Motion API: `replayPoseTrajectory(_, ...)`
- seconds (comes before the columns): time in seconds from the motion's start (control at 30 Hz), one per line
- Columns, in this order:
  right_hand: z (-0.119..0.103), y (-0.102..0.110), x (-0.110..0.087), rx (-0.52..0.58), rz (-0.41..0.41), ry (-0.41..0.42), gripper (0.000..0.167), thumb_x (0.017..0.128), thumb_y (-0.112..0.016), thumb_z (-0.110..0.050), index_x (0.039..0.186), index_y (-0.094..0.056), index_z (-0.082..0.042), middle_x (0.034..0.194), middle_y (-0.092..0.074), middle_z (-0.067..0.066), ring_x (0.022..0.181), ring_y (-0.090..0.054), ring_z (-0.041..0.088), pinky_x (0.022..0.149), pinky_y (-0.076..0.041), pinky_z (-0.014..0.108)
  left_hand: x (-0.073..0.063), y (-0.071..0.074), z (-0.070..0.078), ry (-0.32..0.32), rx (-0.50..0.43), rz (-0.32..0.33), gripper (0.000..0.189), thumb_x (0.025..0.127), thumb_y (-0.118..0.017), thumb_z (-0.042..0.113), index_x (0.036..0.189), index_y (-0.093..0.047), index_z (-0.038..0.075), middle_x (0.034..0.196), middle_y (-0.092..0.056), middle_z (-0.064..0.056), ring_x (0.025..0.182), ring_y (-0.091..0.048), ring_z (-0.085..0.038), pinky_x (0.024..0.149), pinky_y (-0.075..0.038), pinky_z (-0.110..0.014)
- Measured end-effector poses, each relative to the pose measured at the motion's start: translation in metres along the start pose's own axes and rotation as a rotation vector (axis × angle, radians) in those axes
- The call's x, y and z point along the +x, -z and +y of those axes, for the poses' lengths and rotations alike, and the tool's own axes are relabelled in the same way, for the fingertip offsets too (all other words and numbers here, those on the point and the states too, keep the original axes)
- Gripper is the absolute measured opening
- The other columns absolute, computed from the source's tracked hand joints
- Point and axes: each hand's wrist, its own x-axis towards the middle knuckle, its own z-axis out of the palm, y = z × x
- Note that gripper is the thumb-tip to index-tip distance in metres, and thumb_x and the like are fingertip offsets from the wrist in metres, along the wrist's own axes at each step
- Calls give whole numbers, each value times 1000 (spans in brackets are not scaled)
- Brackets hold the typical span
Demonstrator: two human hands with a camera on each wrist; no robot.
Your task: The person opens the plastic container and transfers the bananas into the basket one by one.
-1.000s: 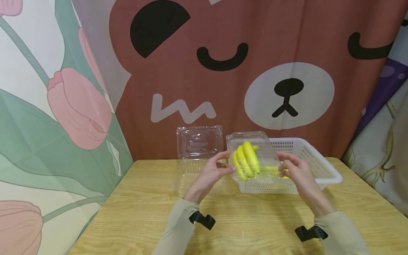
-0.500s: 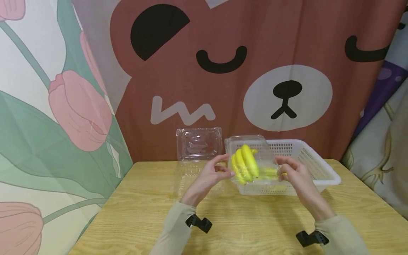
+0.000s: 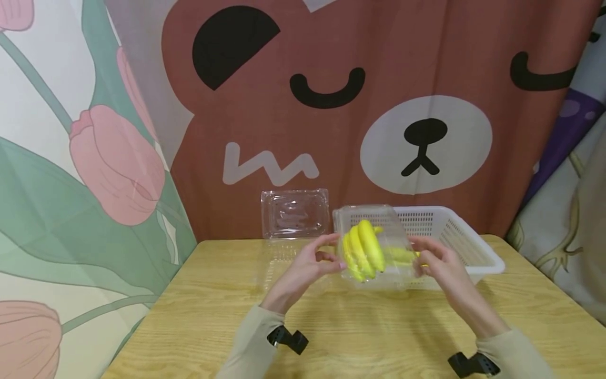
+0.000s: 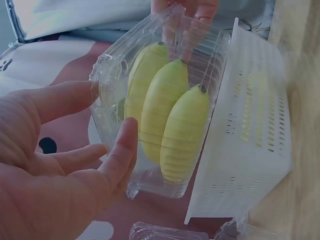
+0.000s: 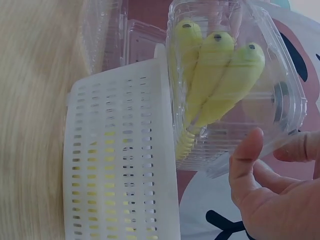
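A clear plastic clamshell box [image 3: 393, 223] with a bunch of yellow bananas [image 3: 364, 250] inside is held up, tilted, over the front left of a white basket [image 3: 492, 261]. At its left end, my left hand [image 3: 307, 268] grips the box, thumb and fingers on the edges. My right hand [image 3: 442, 268] holds the right end, fingers bent at the rim. In the left wrist view the banana tips [image 4: 182, 120] show through the ribbed plastic wall. From the right wrist view, the box [image 5: 280, 55] looks folded together; whether it is latched I cannot tell.
An unfolded clear clamshell box [image 3: 295, 213] stands on the wooden table [image 3: 360, 337], left of the basket, its lid raised. Yellow things show through the slots of the basket's wall [image 5: 120, 165]. A bear-print curtain [image 3: 265, 116] hangs behind the table.
Both hands have lowered the box with the bananas slightly toward me. Their hold on its two ends is kept. The basket and the unfolded box have not moved.
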Motion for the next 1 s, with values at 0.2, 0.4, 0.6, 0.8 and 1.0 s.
replayPoseTrajectory(0.2,-3,4,-16,6,3,38,51,93,-43,2,144,-43,4,125,-50,19,74,-58,15,69,-53,29,-12,-4,0,-8,-24,-52,72,84,-75,10,148,-43,15,139,-46,-9,101,-61,-24,93,-47,-42)
replayPoseTrajectory(0.4,-3,9,-40,-13,11,54,51,90,-47,6,140,-50,-3,117,-58,7,71,-60,16,68,-52,28,-26,-10,4,11,-64,-99,77,82,-76,8,150,-40,14,137,-45,-10,99,-62,-23,92,-49,-40)
replayPoseTrajectory(0.6,-3,13,-62,-13,-16,-2,50,93,-49,4,143,-48,-5,122,-55,9,72,-61,19,67,-53,31,-44,-17,10,54,-134,-161,82,83,-76,6,152,-34,14,132,-44,-15,93,-64,-20,92,-49,-38)
replayPoseTrajectory(0.8,6,17,-83,16,-67,12,49,99,-49,1,146,-47,-14,120,-54,-3,71,-62,20,60,-55,34,-58,-20,12,95,-160,-251,90,83,-75,4,155,-24,19,126,-44,-12,93,-67,-23,96,-49,-39)
replayPoseTrajectory(1.0,15,20,-99,-3,-108,28,50,100,-48,2,145,-47,-20,118,-54,-10,72,-64,18,58,-57,35,-67,-26,13,88,-144,-293,93,82,-75,4,156,-20,16,119,-46,-9,87,-68,-21,92,-52,-37)
